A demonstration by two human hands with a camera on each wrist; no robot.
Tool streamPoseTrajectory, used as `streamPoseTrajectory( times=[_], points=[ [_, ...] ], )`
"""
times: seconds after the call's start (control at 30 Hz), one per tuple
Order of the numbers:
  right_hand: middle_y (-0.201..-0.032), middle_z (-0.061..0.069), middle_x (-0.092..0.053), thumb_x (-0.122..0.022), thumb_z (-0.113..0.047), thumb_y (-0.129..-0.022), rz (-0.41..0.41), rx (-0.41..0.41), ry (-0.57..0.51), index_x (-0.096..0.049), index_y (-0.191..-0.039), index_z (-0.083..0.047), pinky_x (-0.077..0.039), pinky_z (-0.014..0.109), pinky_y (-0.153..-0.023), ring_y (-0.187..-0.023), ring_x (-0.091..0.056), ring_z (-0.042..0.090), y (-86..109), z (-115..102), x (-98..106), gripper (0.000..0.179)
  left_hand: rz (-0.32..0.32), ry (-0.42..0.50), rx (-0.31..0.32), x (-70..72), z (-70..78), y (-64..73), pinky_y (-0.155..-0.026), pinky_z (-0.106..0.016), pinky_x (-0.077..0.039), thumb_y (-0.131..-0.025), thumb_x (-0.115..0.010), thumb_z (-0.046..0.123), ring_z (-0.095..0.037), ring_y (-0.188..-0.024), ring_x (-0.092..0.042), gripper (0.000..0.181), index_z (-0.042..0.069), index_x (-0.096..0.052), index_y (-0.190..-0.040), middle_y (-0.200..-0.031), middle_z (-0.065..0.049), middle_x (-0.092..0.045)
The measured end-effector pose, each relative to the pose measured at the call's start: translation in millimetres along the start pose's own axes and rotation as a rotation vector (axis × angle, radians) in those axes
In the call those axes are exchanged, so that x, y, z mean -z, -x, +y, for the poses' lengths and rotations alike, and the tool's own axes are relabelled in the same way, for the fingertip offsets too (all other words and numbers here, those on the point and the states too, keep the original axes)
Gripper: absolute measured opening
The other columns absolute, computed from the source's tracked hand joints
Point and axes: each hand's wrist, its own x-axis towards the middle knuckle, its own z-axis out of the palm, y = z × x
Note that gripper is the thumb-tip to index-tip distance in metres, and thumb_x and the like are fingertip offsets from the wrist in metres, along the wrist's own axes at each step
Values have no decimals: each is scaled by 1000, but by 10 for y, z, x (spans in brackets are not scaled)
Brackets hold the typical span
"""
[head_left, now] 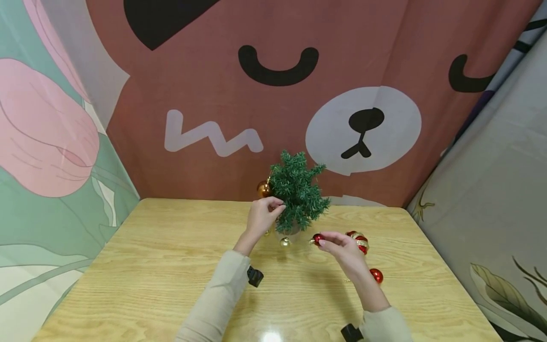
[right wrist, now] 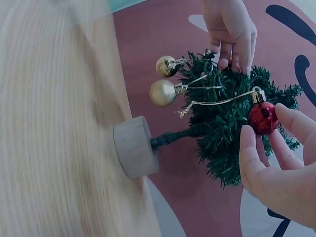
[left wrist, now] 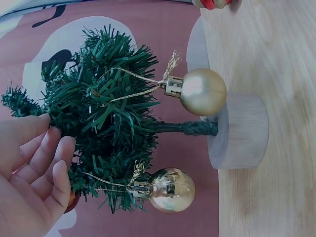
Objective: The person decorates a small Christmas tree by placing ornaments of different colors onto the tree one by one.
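Note:
A small artificial Christmas tree [head_left: 297, 190] stands upright on a pale round wooden base [right wrist: 132, 148]. My left hand [head_left: 262, 216] is at its left side, thumb and forefinger pinching a green branch tip; the needles partly hide the contact. Between the thumb and fingers of my right hand [head_left: 344, 249] is a small shiny red bauble [right wrist: 262, 118], its gold cap and cord pointing toward the tree, in front and to the right of it. Two gold baubles, one matte [left wrist: 203, 92] and one shiny [left wrist: 172, 190], hang from lower branches. An orange bauble [head_left: 263, 189] hangs higher, beside my left hand.
A red-and-gold striped bauble [head_left: 362, 243] lies on the wooden table [head_left: 162, 266], partly behind my right hand. Another red bauble [head_left: 376, 275] lies nearer, by the right wrist. A patterned curtain [head_left: 213, 109] hangs behind the table, with more fabric at both sides.

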Motion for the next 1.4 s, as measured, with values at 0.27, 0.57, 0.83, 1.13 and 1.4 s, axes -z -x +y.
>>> streamPoseTrajectory(
  times=[0.27, 0.57, 0.83, 1.13, 1.4],
  points=[
    [-88, 1, -61, -55, 9, -85, -7, 17, -52, -61, -103, 1, -50, 30, -81, -80, -61, 11, -81, -31, -99, 21, -4, 2, 6, 10, 9, 3, -57, -26, -48, -84, -67, 13, -14, -61, -58, 10, 4, -71, -88, -74, -4, -67],
    [-87, 1, -63, -56, 10, -84, 10, 41, -110, -61, -106, 7, -51, 30, -79, -78, -63, 12, -148, -53, -203, 23, -9, -1, 8, 15, 37, -7, -56, -25, -47, -84, -67, 14, -14, -61, -58, 11, 5, -71, -88, -74, -4, -67],
    [-86, 3, -60, -56, 11, -84, 41, 25, -150, -58, -109, 11, -50, 29, -81, -78, -61, 12, -200, -99, -320, 26, 6, -1, 1, 13, 25, -1, -56, -24, -47, -83, -68, 13, -13, -60, -58, 11, 4, -71, -88, -73, -4, -67],
    [-83, 5, -58, -52, 16, -83, 58, 49, -246, -63, -93, -1, -52, 27, -75, -73, -60, 14, -278, -141, -421, 22, 19, -5, -10, 12, 18, 14, -55, -24, -46, -83, -67, 11, -14, -59, -58, 10, 3, -71, -89, -73, -4, -67],
    [-81, 5, -59, -54, 15, -83, 67, 28, -258, -63, -91, -2, -52, 32, -79, -72, -62, 16, -312, -154, -435, 22, 32, -4, -33, 15, 2, 15, -57, -24, -48, -83, -67, 10, -15, -60, -59, 11, 2, -70, -90, -72, -5, -66]
  ],
)
